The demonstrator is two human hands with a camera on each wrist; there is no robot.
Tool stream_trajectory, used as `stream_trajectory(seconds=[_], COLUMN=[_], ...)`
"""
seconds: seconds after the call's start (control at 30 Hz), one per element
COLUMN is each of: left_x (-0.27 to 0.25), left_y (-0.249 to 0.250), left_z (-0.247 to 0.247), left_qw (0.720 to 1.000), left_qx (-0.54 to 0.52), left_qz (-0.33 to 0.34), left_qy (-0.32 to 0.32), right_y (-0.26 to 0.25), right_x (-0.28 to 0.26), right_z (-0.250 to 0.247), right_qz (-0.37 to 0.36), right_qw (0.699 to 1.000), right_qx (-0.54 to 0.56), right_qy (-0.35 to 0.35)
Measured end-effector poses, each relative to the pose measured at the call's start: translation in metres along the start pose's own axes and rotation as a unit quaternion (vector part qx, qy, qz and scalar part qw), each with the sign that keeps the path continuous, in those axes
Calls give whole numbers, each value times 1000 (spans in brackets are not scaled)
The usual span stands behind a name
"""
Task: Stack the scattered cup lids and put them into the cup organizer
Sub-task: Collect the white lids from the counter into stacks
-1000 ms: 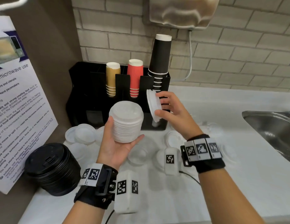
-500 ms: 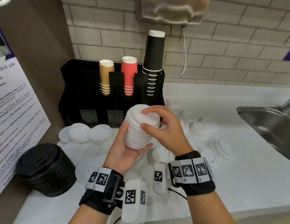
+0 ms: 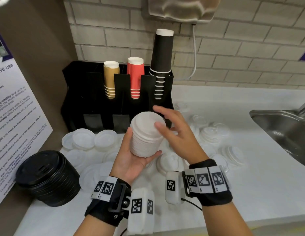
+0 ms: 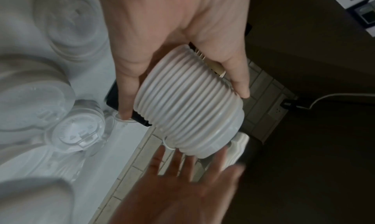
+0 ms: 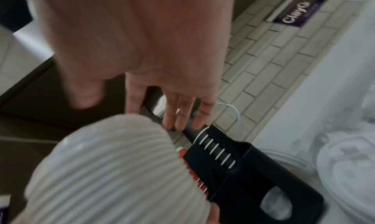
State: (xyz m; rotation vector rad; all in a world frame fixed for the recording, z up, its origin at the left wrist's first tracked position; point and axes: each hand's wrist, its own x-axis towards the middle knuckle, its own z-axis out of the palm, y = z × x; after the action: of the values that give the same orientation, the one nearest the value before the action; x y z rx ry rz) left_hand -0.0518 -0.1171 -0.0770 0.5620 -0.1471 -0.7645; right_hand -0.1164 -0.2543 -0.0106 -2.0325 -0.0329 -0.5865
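The tall ribbed stack of white plastic cup lids [image 3: 146, 135] sits tilted in the left hand [image 3: 131, 160], thumb and fingers curled round its sides, held above the white counter [image 3: 250, 193] in front of the black cup organizer [image 3: 77, 99]. The right hand [image 3: 179, 135] hovers at the stack's top, fingers spread and straight, gripping nothing. Many loose white lids [image 3: 90, 138] lie scattered below, and with only a one-handed side grip on a leaning column, I'd worry the upper lids could slide off or the stack buckle when another is pressed on.
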Motion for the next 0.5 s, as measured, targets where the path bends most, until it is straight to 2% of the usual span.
stream_trajectory(seconds=[0.07, 0.1, 0.13, 0.17, 0.23, 0.3, 0.4, 0.5], left_x=[-1, -1, -1, 0, 0, 0, 0, -1], left_y=[3, 5, 7, 9, 13, 15, 16, 16], left_z=[0, 0, -2, -3, -4, -2, 1, 3], left_qw=[999, 999, 998, 997, 996, 996, 996, 997], left_qx=[-19, -32, -41, -46, -55, -63, -55, -45], left_qz=[7, 9, 10, 10, 7, 2, 3, 6], left_qy=[26, 41, 54, 63, 69, 69, 68, 65], right_y=[8, 15, 21, 29, 41, 46, 51, 52], right_x=[4, 6, 7, 7, 5, 2, 4, 6], right_z=[-7, -11, -15, -18, -17, -8, 6, 11], right_qz=[53, 96, 143, 182, 221, 240, 217, 195], right_qw=[998, 995, 988, 969, 893, 820, 751, 722], right_qx=[24, 0, -58, -144, -298, -378, -456, -483], right_qy=[39, 33, -9, -86, -256, -356, -424, -455])
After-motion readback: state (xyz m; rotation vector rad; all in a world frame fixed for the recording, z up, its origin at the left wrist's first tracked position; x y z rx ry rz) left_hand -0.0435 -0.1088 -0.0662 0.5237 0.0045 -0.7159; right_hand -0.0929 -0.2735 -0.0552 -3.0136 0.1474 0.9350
